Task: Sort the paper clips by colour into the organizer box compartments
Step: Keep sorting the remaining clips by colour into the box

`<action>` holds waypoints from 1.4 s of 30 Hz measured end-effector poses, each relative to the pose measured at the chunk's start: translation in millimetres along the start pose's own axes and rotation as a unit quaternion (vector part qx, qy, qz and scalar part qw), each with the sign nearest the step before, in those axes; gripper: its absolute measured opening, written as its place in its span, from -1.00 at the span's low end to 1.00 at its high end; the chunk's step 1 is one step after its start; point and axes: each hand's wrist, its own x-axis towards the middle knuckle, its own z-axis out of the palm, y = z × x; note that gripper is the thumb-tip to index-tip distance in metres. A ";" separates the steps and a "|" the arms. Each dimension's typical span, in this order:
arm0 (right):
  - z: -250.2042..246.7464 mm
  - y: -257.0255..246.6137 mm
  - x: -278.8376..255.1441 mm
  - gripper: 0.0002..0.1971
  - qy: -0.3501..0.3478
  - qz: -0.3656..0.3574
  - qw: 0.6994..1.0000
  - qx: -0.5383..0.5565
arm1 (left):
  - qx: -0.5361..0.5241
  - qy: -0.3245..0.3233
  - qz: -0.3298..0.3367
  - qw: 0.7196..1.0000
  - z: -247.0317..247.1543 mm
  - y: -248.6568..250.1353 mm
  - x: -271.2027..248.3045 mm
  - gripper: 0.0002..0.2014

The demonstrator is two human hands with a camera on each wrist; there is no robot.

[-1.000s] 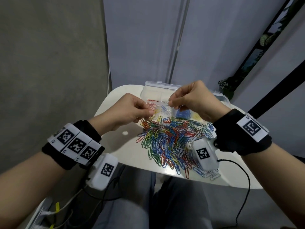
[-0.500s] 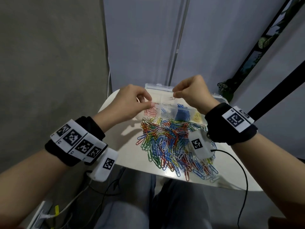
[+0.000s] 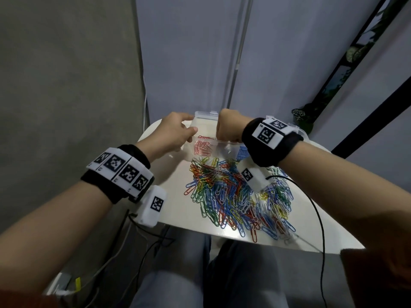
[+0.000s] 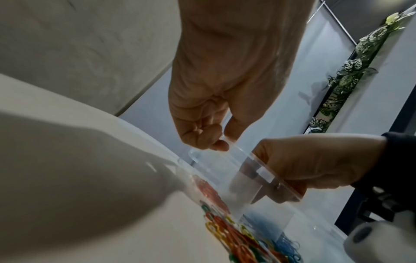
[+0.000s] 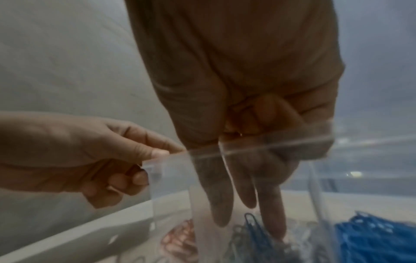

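Left hand [image 3: 175, 132] pinches organizer box [image 3: 205, 124] rim at table's far edge; right hand [image 3: 229, 127] fingers dip inside, grasp unclear. Paper clips [image 3: 235, 194]: light, slippery, tangle-prone; pinch singly.

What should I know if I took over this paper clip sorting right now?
The left grip pinches the organizer box rim. The right grip reaches fingers into a compartment; whether it holds a clip is unclear.
Done: red clips and blue clips sit in separate compartments.
Left: the mixed pile on the table needs sorting.
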 end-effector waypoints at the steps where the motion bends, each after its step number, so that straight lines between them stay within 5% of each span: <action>1: 1.1 -0.9 0.0 -0.91 -0.004 -0.003 1.000 -0.015 | -0.009 -0.002 -0.001 1.000 0.1 -1.0 0.4 -0.54; 6: 2.3 -1.1 0.9 -0.74 -0.034 0.000 0.998 -0.044 | -0.030 -0.005 -0.009 1.000 1.3 -3.1 1.5 -0.53; 11: 2.8 -0.9 3.0 -0.89 -0.045 0.015 0.998 -0.045 | -0.025 -0.005 -0.010 1.000 0.9 -3.2 2.4 -0.53; 17: -1.3 -3.5 -1.9 -0.68 -0.060 0.020 0.996 -0.064 | -0.017 -0.002 -0.009 1.000 0.7 -2.0 1.0 -0.52; 20: -1.1 -3.3 -0.7 -0.78 -0.066 0.016 0.996 -0.063 | -0.017 -0.002 -0.011 1.000 0.9 -1.6 0.3 -0.52; 22: -0.9 -1.0 -1.5 -0.88 -0.057 0.030 0.997 -0.036 | -0.019 -0.001 -0.012 1.000 0.9 -1.8 0.5 -0.52; 26: -3.3 12.0 -4.7 -0.75 -0.049 0.060 0.993 0.093 | -0.014 -0.003 -0.011 1.000 0.9 -0.8 1.4 -0.52; 32: -35.2 45.5 -18.8 -0.90 -0.001 0.063 0.937 0.344 | -0.012 -0.003 -0.013 1.000 1.1 -0.9 2.3 -0.53; 36: -45.6 69.0 -26.1 -0.82 0.052 0.066 0.920 0.382 | -0.021 -0.002 -0.014 1.000 2.0 -2.4 2.5 -0.53; 42: -38.5 88.5 -32.2 -0.86 0.055 0.084 0.942 0.320 | -0.033 -0.002 -0.018 0.999 3.1 -3.2 1.3 -0.53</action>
